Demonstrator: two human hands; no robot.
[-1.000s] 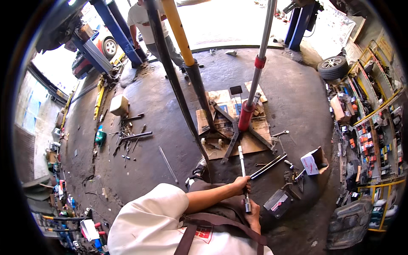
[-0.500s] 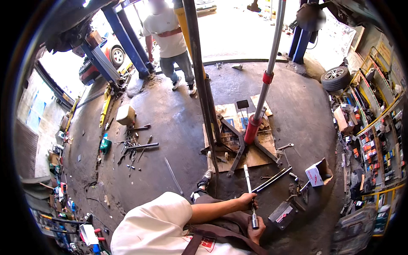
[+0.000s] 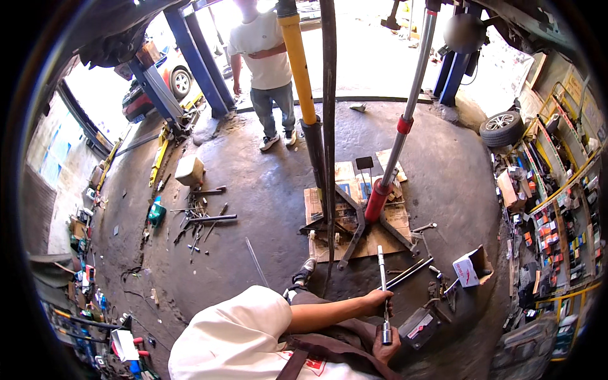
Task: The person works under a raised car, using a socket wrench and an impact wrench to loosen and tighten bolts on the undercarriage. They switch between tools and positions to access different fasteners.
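A long shiny socket wrench (image 3: 382,269) stands out away from me, its thick chrome socket (image 3: 386,334) at the near end. My left hand (image 3: 377,302) is closed around the bar partway along. At the socket end, my right hand (image 3: 386,347) is closed with its fingers against the socket; part of that hand is hidden below it. Just beyond my left hand, two long metal bars (image 3: 410,271) lie on the floor. A dark, box-shaped battery (image 3: 417,328) with a label sits to the right of my hands.
Ahead, a red-based jack stand (image 3: 379,199) and a yellow-and-black pole (image 3: 303,76) rise from flattened cardboard (image 3: 342,174). An opened white box (image 3: 468,269) stands right. Loose tools (image 3: 206,218) lie left. Someone in a white shirt (image 3: 263,54) stands beyond; crowded shelves (image 3: 570,234) line the right.
The view has shifted slightly, and both hands with the socket wrench appear a little farther right and lower. My grip looks the same. The standing person's arm and feet have shifted a little.
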